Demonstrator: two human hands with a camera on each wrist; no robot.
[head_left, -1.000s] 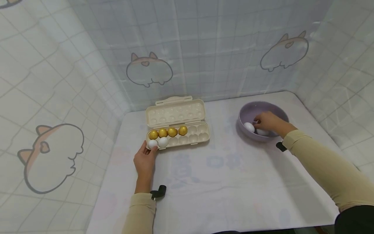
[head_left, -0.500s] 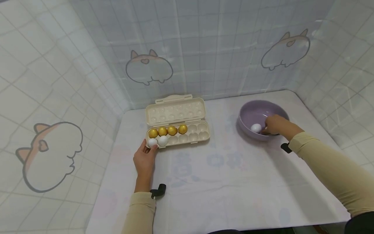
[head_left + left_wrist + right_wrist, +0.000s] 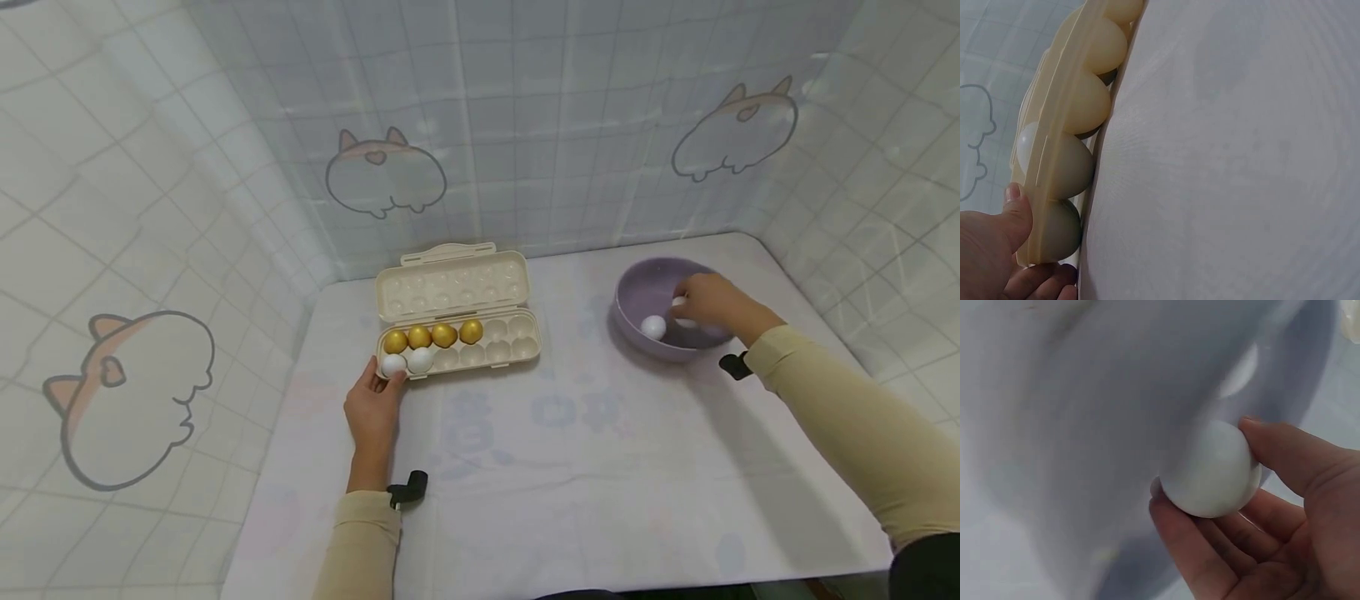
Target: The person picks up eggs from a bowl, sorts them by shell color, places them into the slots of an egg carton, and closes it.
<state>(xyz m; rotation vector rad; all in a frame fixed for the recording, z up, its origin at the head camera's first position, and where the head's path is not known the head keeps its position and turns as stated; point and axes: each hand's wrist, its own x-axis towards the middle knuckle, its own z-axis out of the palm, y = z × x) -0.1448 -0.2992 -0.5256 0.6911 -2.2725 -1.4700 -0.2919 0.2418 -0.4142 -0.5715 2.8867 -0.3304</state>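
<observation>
My left hand (image 3: 371, 417) grips the near left corner of an open beige egg carton (image 3: 453, 285). In the left wrist view its thumb presses the carton's edge and its fingers lie beneath. Several gold eggs (image 3: 444, 335) fill the left part of the back row; two white eggs (image 3: 420, 361) sit at the left of the front row. At the right stands a purple bowl (image 3: 647, 287). Inside it my right hand (image 3: 716, 302) pinches a white egg (image 3: 1216, 472) between thumb and fingers. Another white egg (image 3: 653, 327) lies beside it in the bowl.
A white patterned cloth (image 3: 555, 475) covers the table. Tiled-print curtains (image 3: 540, 125) with cartoon animals rise behind and on both sides. Black wrist cameras (image 3: 408, 488) protrude from the sleeves. Much of the right wrist view is blurred.
My right hand has shifted slightly right within the bowl and lifted a white egg in its fingers. The other egg there has rolled a little. The left hand stays on the carton.
</observation>
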